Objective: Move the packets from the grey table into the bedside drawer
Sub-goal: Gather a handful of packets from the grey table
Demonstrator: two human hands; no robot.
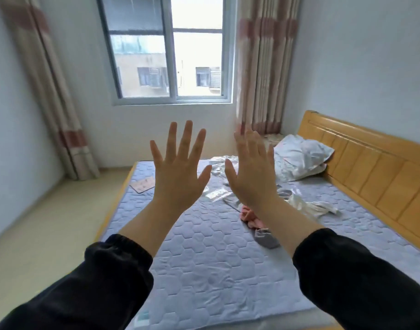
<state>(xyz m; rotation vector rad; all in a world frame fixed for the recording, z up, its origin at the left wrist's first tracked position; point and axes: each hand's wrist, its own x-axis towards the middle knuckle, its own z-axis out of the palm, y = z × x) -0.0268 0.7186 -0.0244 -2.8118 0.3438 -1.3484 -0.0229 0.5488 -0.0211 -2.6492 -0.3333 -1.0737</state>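
Note:
My left hand [179, 167] and my right hand [250, 172] are both raised in front of me above the bed, fingers spread and straight, backs toward the camera, holding nothing. Black sleeves cover both forearms. Behind the hands, clear plastic packets [216, 194] lie on the blue-grey quilted mattress [204, 270]. No grey table and no bedside drawer are in view.
Crumpled clothes lie on the mattress: a pink and grey bundle [256, 225] and white cloth [309, 206]. A pillow [299, 160] rests against the wooden headboard [380, 177] at right. A pink flat card [143, 184] lies near the bed's left edge. Window and curtains stand behind.

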